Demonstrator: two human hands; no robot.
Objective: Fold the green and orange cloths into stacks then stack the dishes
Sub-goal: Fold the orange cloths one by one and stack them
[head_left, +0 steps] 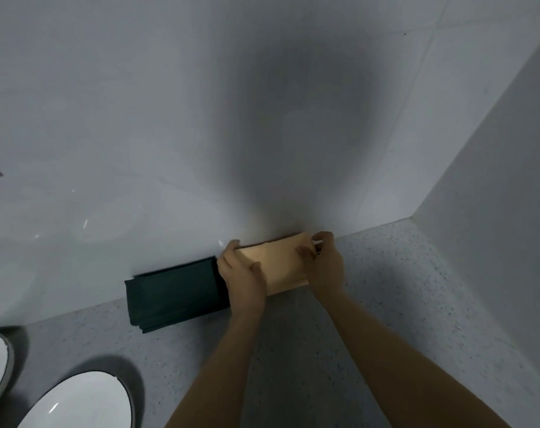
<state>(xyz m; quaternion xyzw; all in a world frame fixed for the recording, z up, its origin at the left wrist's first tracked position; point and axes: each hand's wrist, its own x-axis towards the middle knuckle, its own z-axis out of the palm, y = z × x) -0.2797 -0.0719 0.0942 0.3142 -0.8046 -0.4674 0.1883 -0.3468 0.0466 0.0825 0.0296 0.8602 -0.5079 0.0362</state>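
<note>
Against wall, hands (281, 267) grip orange cloths (278, 264) (folded).

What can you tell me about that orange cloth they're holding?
The orange cloth is pale orange fabric folded into a thick, smooth rectangle. It sits against the white wall at the back of the speckled grey counter, right of the folded green cloths. The left hand grips its left end, the right hand its right end.

Dim, soft blur, wall (262, 118) shadowed, edges warped
</note>
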